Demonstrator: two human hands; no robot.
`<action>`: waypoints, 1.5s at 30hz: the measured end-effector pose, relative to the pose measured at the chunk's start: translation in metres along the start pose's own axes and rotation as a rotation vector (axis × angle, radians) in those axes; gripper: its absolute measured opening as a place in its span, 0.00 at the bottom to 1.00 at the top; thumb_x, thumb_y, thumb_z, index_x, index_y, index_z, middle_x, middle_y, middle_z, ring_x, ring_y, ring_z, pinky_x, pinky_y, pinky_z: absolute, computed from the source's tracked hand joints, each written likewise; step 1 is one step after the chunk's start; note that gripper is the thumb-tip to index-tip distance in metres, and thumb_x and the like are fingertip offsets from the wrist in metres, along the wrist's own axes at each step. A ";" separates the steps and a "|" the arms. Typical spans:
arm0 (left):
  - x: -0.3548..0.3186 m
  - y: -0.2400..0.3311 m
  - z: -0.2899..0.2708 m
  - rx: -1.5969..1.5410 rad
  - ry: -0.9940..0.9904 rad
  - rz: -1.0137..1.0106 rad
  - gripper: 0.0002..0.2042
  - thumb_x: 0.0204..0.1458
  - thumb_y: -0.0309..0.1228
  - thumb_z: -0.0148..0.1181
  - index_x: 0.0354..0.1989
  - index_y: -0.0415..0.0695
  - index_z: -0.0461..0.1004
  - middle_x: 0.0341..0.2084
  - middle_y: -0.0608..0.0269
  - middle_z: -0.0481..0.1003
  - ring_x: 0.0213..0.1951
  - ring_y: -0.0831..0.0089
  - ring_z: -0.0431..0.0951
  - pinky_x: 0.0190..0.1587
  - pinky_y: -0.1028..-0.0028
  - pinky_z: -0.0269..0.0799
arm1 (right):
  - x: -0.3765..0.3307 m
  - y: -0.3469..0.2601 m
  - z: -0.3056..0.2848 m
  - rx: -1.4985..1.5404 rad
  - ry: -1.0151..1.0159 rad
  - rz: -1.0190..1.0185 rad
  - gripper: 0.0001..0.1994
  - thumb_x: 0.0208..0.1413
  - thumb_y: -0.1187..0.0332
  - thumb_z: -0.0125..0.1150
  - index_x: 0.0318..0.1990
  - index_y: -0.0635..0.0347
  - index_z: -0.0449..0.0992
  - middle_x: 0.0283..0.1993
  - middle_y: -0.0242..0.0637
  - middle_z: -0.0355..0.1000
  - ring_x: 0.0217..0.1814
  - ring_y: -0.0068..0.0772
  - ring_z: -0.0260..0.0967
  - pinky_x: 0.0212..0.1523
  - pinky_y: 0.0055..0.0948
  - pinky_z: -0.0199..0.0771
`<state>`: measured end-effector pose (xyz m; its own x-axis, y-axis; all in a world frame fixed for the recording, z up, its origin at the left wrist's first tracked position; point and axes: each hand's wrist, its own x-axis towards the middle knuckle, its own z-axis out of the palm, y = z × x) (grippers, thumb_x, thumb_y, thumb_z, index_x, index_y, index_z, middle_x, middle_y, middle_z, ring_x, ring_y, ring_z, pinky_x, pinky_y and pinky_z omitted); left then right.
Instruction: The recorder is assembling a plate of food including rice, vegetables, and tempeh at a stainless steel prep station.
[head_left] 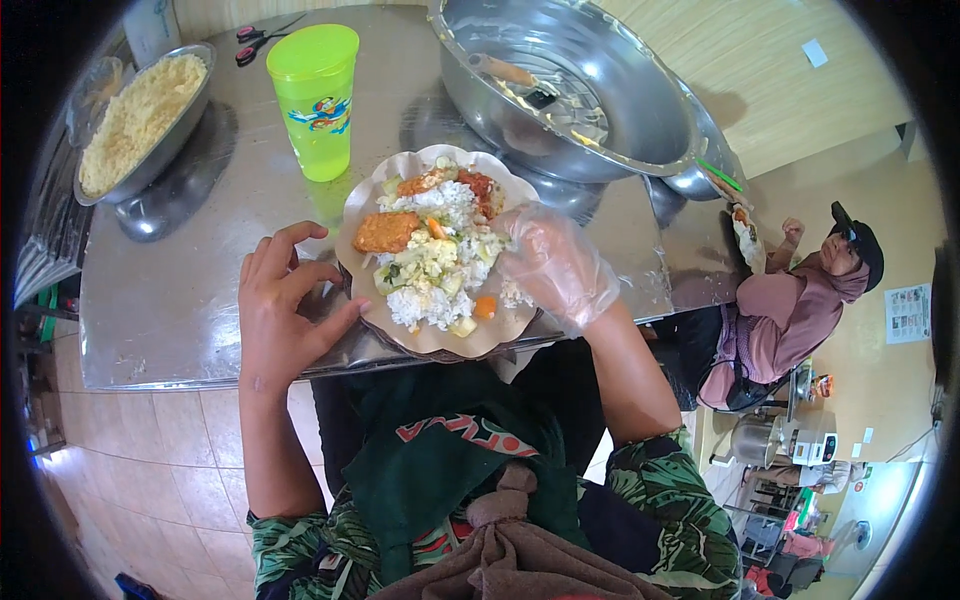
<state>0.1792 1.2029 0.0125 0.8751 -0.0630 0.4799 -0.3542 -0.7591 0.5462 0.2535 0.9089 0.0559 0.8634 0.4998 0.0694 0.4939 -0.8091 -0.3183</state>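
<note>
Clearly, the plate (505,325) sits on the metal-topped desk (190,300), near its front edge and straight before the person. Its scalloped rim is beige, and food covers most of the middle. White rice (440,206) lies in mounds at top and bottom, with pale chopped vegetables (435,262) heaped between them. A flat, golden-brown fried piece (386,232) rests at the left, red-sauced food (480,192) sits toward the upper right, and an orange chunk (485,306) lies lower right.

Both hands flank the plate, well apart from each other. The bare left hand (287,295) is spread, fingers curved and thumb angled toward the rim; whether it touches, I cannot tell. Its forearm rises almost upright. The right hand (555,260), in a clear plastic glove, reaches leftward over the rim, fingertips down at the rice; whether they pinch anything I cannot tell. Its forearm slants up and left.
</note>
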 end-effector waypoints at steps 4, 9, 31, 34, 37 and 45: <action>0.000 0.000 0.002 0.004 0.026 0.040 0.14 0.31 0.37 0.76 0.25 0.46 0.80 0.47 0.63 0.74 0.35 0.65 0.71 0.43 0.65 0.65 | 0.011 0.007 -0.010 0.094 0.017 -0.045 0.22 0.45 0.67 0.64 0.50 0.62 0.76 0.50 0.55 0.73 0.52 0.56 0.71 0.55 0.43 0.70; 0.001 0.001 0.002 0.003 0.035 0.046 0.14 0.31 0.36 0.76 0.25 0.45 0.79 0.47 0.63 0.74 0.35 0.65 0.71 0.43 0.65 0.65 | 0.013 -0.003 -0.011 0.143 0.010 -0.171 0.22 0.46 0.63 0.64 0.50 0.61 0.77 0.51 0.55 0.73 0.53 0.57 0.70 0.57 0.45 0.68; -0.001 0.002 0.002 0.007 0.041 0.042 0.14 0.30 0.37 0.76 0.24 0.46 0.79 0.47 0.63 0.74 0.35 0.65 0.71 0.43 0.65 0.65 | 0.008 -0.001 -0.009 0.008 -0.090 0.011 0.22 0.45 0.64 0.67 0.49 0.65 0.77 0.50 0.55 0.73 0.52 0.53 0.72 0.57 0.42 0.68; -0.002 0.004 0.000 -0.013 -0.008 -0.012 0.15 0.28 0.35 0.77 0.24 0.43 0.78 0.48 0.62 0.74 0.38 0.61 0.70 0.45 0.63 0.67 | 0.012 0.001 -0.018 0.174 -0.028 -0.033 0.19 0.45 0.67 0.63 0.46 0.67 0.77 0.46 0.53 0.75 0.48 0.51 0.73 0.53 0.40 0.70; -0.002 0.003 0.000 -0.017 0.000 0.010 0.15 0.28 0.34 0.77 0.23 0.43 0.77 0.48 0.62 0.74 0.38 0.62 0.70 0.44 0.64 0.67 | 0.012 -0.003 -0.029 0.290 0.019 -0.121 0.15 0.46 0.70 0.61 0.43 0.65 0.78 0.42 0.52 0.76 0.45 0.50 0.75 0.49 0.38 0.72; -0.001 0.003 0.002 -0.023 0.050 0.041 0.11 0.30 0.33 0.74 0.22 0.46 0.77 0.46 0.63 0.75 0.35 0.64 0.70 0.43 0.64 0.65 | 0.015 0.003 -0.036 0.367 0.029 -0.062 0.17 0.50 0.65 0.65 0.46 0.64 0.78 0.42 0.44 0.77 0.43 0.36 0.75 0.46 0.32 0.72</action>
<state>0.1784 1.1999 0.0125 0.8421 -0.0611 0.5358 -0.3977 -0.7415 0.5404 0.2719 0.9029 0.0903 0.8382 0.5311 0.1242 0.4801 -0.6104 -0.6300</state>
